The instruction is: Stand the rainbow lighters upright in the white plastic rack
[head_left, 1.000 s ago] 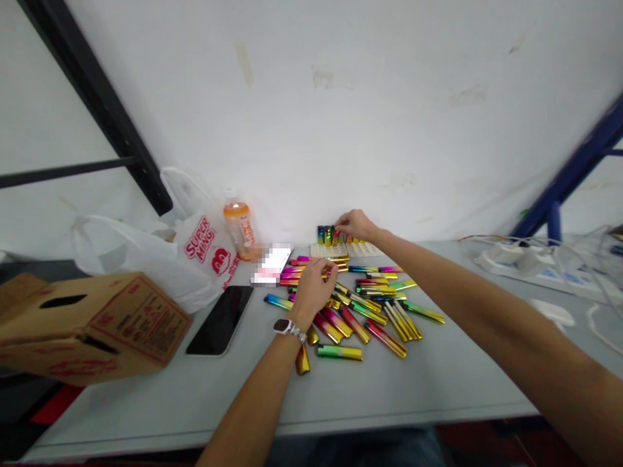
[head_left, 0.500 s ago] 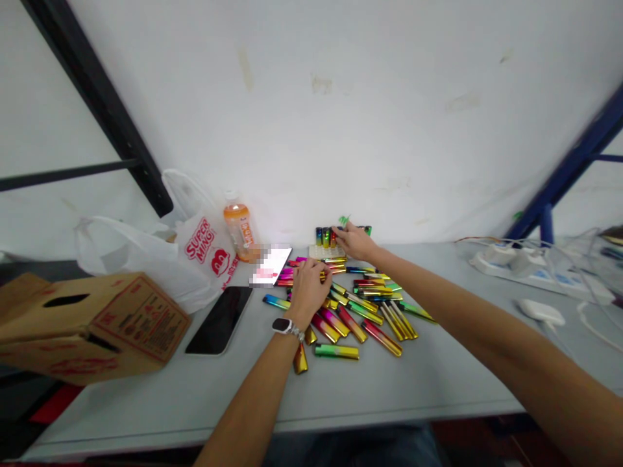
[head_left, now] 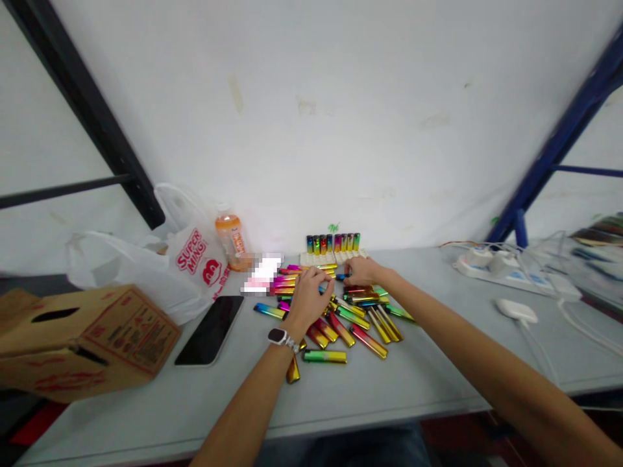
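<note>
Blue-ended lighter [head_left: 342, 277] lies roughly crosswise at the fingertips of the right hand [head_left: 364, 270], the nearer one, on the near side of the pale tray [head_left: 305, 259]; left hand [head_left: 308, 297] curls over the pile; whether either pinches anything cannot be told

Glossy metallic lighters [head_left: 324, 356] lie on a smooth matt grey table [head_left: 389, 389].
</note>
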Demonstrator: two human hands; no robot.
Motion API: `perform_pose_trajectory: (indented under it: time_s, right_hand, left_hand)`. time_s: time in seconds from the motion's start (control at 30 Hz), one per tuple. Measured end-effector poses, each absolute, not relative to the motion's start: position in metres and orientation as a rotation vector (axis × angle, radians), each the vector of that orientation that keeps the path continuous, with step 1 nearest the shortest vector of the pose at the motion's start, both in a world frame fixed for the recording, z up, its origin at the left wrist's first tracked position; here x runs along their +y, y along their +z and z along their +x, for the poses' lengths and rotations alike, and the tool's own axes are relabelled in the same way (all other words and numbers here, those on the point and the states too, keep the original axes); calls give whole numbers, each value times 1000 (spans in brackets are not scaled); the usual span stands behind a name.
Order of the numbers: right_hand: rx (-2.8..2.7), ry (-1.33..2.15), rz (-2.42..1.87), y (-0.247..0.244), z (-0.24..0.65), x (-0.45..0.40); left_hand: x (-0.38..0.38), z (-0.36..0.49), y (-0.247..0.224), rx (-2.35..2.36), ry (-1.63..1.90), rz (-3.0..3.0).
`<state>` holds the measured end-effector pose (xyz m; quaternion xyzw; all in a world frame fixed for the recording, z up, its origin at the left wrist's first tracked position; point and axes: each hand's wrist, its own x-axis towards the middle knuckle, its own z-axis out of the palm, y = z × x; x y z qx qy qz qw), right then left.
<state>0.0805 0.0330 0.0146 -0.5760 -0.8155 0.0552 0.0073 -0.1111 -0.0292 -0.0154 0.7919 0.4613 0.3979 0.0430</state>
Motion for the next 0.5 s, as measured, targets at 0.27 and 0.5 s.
perform_pose_trajectory:
  time_s: [0.27, 0.5]
  right_hand:
    - [-2384, 218, -1258, 4, 78, 52]
    - [-1325, 1161, -884, 17, 34, -5]
  left_hand:
    - [-24, -116, -16, 1268, 1382, 2338]
    - [-27, -114, -9, 1199, 1504, 2227]
